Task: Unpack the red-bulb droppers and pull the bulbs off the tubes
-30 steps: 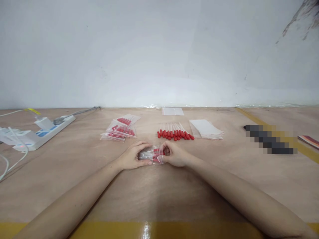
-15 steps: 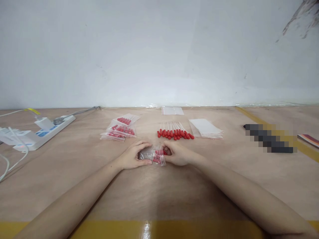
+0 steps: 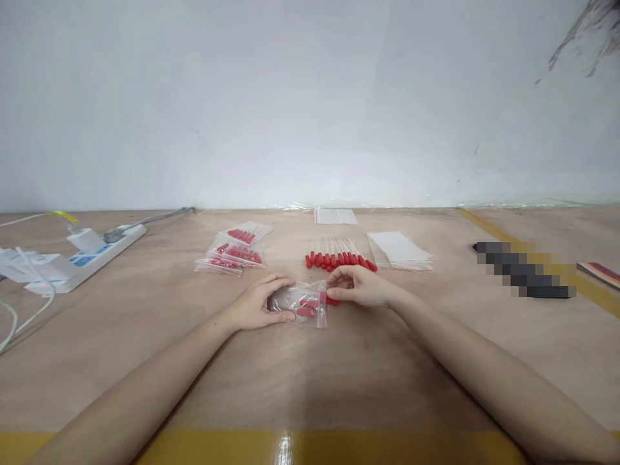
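My left hand [image 3: 259, 303] curls around the closed end of a clear zip bag [image 3: 317, 320] lying on the table, its thumb and fingers gripping the plastic. Several droppers with clear stems and red bulbs [image 3: 307, 312] lie inside. At the bag's mouth my right hand [image 3: 358, 287] is closed in a pinch on another dropper [image 3: 332, 301], whose red bulb sticks out past the opening. Behind my right hand lies a row of loose droppers [image 3: 334, 259], red bulbs toward me. Farther left is a small pile of filled zip bags [image 3: 232, 252].
Flat zip bags [image 3: 400, 250] are stacked right of the dropper row, and a single white bag [image 3: 335, 216] lies near the wall. A power strip [image 3: 87, 261] with cables occupies the left. On the right rests a dark pixelated object [image 3: 526, 271].
My right hand has shifted right and slightly away from me, uncovering the bag's mouth and the protruding red bulb. My left hand stays in place on the bag.
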Demonstrator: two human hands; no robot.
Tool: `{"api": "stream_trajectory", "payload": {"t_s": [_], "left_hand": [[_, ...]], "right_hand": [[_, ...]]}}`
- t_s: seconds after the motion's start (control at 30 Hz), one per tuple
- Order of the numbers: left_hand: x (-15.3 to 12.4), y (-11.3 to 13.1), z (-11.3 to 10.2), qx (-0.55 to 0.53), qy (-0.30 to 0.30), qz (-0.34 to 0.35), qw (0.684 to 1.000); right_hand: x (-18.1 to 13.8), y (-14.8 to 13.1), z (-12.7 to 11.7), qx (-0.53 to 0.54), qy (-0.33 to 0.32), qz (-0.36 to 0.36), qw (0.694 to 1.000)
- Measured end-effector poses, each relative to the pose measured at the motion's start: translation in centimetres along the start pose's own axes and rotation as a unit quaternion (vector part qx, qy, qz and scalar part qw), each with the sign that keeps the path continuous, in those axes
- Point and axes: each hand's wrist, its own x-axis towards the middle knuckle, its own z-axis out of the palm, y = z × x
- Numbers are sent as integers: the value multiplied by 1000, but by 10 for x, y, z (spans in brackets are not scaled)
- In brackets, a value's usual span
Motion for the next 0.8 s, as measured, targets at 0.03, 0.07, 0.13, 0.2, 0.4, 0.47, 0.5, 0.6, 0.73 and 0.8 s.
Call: {"api": "stream_trajectory", "payload": {"t_s": [0.03,0.07,0.13,0.2,0.4,0.47,0.5,0.6,0.73,0.8], "left_hand": [[0,0,0,-1,0,1,1000],[0,0,0,-1,0,1,1000],[0,1,0,-2,-1,-1,1000],[0,1,0,-1,-1,-3,1000],[-2,-1,-2,-2,-1,-7,1000],[-2,-1,-2,-3,-1,-9,1000],[-1,-1,-2,-3,0,-8,1000],[-1,-1,-2,0,4,0,1000],[-1,-1,-2,0,4,1,1000],[-1,-1,-2,0,6,2,1000]], "right_hand": [[-1,3,1,-8,-4,-19,1000],[-2,6,3,-18,-1,-35,999],[-3,12,8,-46,18,-63,997],[-3,15,11,-68,38,-84,993],[-7,6,-17,-14,30,-18,999],[-12,1,-41,30,30,-8,999],[-15,-1,-54,36,54,-8,998],[-23,-9,-87,77,165,-9,983],[-18,-19,-94,103,316,-52,942],[-6,-18,-83,58,363,-80,926]]}}
